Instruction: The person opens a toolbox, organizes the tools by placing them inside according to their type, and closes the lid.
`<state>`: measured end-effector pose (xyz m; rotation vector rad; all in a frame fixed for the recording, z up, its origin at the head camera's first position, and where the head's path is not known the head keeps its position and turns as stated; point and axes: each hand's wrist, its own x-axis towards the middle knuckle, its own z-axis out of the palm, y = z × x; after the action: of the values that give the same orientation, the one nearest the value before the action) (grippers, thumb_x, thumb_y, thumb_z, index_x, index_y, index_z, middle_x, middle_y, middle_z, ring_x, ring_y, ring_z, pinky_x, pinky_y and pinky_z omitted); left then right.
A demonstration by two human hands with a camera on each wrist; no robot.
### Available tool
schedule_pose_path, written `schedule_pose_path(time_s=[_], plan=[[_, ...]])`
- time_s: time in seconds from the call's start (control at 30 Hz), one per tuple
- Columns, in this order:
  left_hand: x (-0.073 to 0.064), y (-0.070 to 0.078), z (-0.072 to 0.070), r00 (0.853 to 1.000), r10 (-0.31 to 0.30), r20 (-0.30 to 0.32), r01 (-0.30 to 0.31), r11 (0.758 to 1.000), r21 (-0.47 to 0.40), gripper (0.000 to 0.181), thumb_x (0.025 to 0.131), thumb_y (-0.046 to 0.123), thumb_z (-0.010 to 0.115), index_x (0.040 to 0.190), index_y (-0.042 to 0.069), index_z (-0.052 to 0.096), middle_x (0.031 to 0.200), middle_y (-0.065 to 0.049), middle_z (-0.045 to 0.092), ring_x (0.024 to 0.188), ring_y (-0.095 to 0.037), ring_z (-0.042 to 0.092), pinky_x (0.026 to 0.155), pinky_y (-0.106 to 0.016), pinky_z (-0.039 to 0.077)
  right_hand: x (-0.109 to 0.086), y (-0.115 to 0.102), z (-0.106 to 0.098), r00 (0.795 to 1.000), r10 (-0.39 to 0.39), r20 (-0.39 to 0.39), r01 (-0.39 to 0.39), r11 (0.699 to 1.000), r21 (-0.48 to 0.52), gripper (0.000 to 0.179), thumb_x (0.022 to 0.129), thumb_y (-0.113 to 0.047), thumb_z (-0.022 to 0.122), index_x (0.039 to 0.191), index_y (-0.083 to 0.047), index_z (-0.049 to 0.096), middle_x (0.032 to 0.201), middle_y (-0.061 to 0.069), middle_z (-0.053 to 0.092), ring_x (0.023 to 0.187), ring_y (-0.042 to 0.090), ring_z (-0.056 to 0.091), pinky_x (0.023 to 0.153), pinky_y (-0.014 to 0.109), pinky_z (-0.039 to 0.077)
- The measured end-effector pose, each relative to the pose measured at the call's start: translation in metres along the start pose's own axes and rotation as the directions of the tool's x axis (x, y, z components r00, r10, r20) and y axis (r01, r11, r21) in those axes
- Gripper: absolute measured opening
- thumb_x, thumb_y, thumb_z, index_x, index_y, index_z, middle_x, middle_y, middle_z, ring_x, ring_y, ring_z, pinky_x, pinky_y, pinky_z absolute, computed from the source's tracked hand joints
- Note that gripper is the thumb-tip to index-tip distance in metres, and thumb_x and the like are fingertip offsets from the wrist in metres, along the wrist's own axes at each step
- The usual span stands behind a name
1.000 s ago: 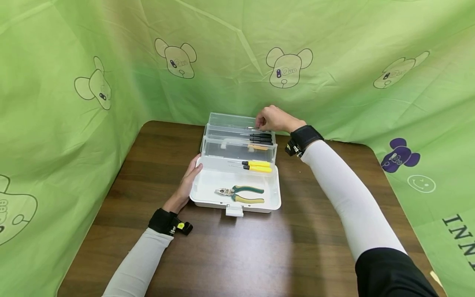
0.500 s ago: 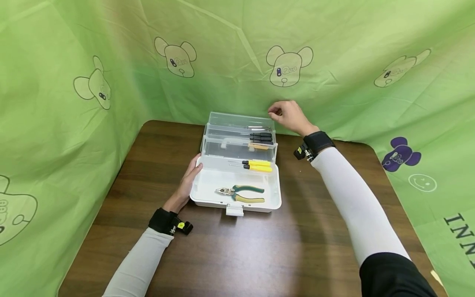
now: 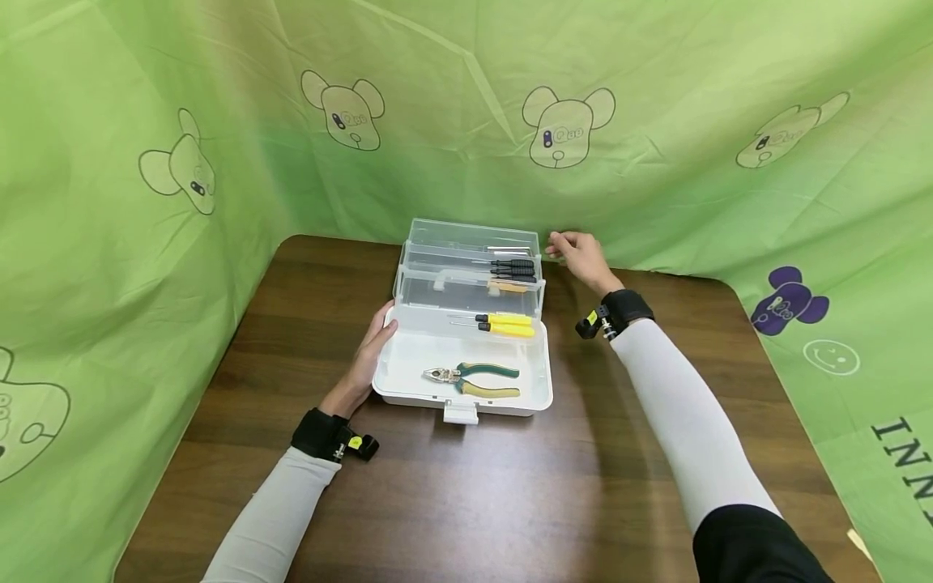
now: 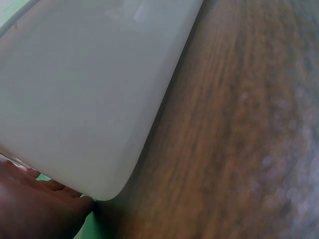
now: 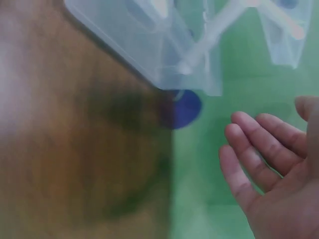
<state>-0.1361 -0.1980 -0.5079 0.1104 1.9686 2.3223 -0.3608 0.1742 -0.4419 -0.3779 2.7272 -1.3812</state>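
Observation:
A white toolbox stands opened on the table, its clear tiered trays fanned out at the back. Pliers with green and cream handles lie in the bottom. Two yellow-handled screwdrivers sit just above them. Several black-handled tools, an orange piece and thin metal pieces occupy the trays. My left hand holds the box's left side, thumb at the rim. To the right of the back tray is my right hand; the right wrist view shows its fingers loosely extended, holding nothing.
The brown wooden table carries the box near its back edge. Green printed cloth hangs close behind and along both sides. A white latch juts from the box's front.
My right hand has left the back tray, moving right and up, then lowering beside the box. The thin metal pieces now lie uncovered in that tray. My left hand has stayed put.

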Motion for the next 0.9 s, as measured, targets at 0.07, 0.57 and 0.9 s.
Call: schedule_pose_path(time_s=[0.07, 0.57, 0.9], plan=[[0.000, 0.000, 0.000, 1.000, 0.000, -0.002, 0.000, 1.000, -0.001, 0.067, 0.113, 0.030, 0.034, 0.170, 0.006, 0.008, 0.175, -0.017, 0.013, 0.162, -0.028, 0.006, 0.129, -0.052, 0.004, -0.001, 0.006, 0.007, 0.998, 0.063, 0.021, -0.066, 0.986, 0.156, 0.058, 0.114, -0.041, 0.046, 0.135, 0.010, 0.065, 0.129, 0.032, 0.068, 0.116, 0.037, 0.069, 0.101, 0.045, 0.056], [0.001, -0.002, 0.000, 1.000, 0.013, 0.004, -0.013, 1.000, -0.014, 0.067, 0.113, 0.029, 0.034, 0.169, 0.005, 0.008, 0.176, -0.017, 0.010, 0.162, -0.029, 0.005, 0.129, -0.052, 0.003, -0.004, 0.034, 0.041, 0.942, 0.248, 0.226, -0.334, 0.763, 0.554, 0.078, 0.114, -0.053, 0.032, 0.164, 0.007, 0.025, 0.168, 0.029, 0.031, 0.155, 0.039, 0.033, 0.127, 0.045, 0.029], [0.002, -0.003, -0.001, 1.000, 0.011, 0.002, -0.011, 1.000, -0.012, 0.066, 0.113, 0.029, 0.034, 0.169, 0.006, 0.009, 0.175, -0.015, 0.013, 0.161, -0.027, 0.007, 0.129, -0.051, 0.004, -0.001, 0.030, 0.052, 0.937, 0.240, 0.253, -0.347, 0.712, 0.611, 0.075, 0.115, -0.050, 0.030, 0.167, 0.004, 0.020, 0.170, 0.024, 0.028, 0.156, 0.032, 0.031, 0.126, 0.039, 0.030]])
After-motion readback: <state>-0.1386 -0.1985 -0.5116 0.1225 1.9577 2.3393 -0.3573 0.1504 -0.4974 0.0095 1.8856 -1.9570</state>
